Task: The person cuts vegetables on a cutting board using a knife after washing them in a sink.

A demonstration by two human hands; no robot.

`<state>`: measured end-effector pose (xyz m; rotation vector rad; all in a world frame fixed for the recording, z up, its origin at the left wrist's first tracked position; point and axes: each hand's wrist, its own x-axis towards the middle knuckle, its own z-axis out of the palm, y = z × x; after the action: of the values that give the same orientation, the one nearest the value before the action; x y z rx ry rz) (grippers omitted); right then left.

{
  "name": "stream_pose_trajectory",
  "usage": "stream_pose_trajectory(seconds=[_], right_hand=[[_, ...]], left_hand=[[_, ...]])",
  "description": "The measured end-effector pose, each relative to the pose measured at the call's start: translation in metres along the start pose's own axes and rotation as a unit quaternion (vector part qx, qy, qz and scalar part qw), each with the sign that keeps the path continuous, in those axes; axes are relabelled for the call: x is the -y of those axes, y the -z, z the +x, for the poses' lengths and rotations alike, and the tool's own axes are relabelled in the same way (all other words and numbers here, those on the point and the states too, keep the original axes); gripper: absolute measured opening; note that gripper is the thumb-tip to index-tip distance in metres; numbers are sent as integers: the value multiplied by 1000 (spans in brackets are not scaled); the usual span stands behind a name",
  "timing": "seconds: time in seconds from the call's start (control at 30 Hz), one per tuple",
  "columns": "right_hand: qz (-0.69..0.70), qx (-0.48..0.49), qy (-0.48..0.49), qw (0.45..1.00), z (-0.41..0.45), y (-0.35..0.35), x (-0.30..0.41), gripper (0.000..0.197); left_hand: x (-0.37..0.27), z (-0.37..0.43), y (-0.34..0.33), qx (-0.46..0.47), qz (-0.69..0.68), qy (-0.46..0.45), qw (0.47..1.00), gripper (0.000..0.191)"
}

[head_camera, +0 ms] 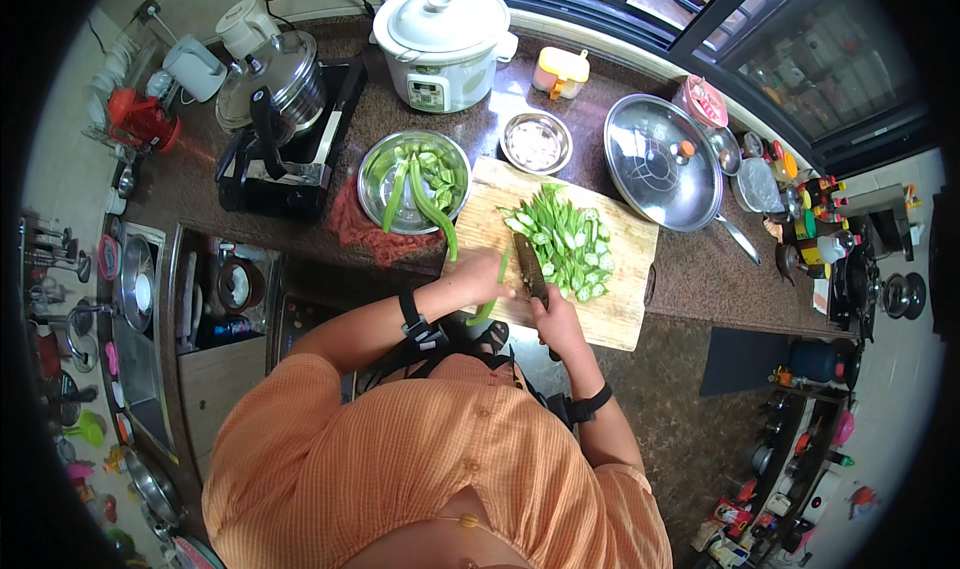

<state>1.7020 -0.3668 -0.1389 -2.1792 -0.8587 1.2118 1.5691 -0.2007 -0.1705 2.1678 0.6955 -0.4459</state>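
A wooden cutting board (622, 321) lies at the counter's front edge. My left hand (480, 275) holds a long green pod (489, 308), which looks like okra, over the board's left part. In my right hand (559, 323) is the handle of a kitchen knife (531, 265); its dark, stained blade points away from me, just right of the pod. Against the blade's right side spreads a pile of slantwise-cut green slices (570, 239) with pale centres. Left of the board, a steel bowl (367, 194) contains whole curved pods (427, 198) and cut pieces, one pod hanging over its rim.
A red cloth (360, 228) lies under the bowl. Behind the board are a small steel dish (536, 143) and a white slow cooker (442, 51). A lidded pan (660, 164) stands right, its handle reaching forward. Left is a pot (300, 81) on a black stove (345, 96).
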Motion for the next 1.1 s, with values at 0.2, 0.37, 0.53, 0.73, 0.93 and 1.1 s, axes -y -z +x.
stream_pose_trajectory(seconds=[0.2, 0.37, 0.53, 0.73, 0.93, 1.1], right_hand=[[-93, -94, 104, 986, -8, -21, -10, 34], [-133, -75, 111, 982, -7, -27, -5, 35], [-142, -93, 142, 975, -11, -34, 0, 36], [-190, -86, 163, 964, -11, -44, 4, 35], [-217, -96, 161, 958, 10, -52, 17, 26], [-154, -95, 143, 973, 13, -43, 18, 28]], left_hand=[[16, -7, -22, -309, -159, -47, 937, 51], [37, -20, -52, -280, -99, -123, 947, 34], [28, -12, -48, -334, -201, -92, 916, 24], [38, -5, -59, -360, -198, -119, 904, 19], [38, -11, -71, -350, -168, -166, 907, 31], [35, -6, -70, -369, -169, -163, 900, 36]])
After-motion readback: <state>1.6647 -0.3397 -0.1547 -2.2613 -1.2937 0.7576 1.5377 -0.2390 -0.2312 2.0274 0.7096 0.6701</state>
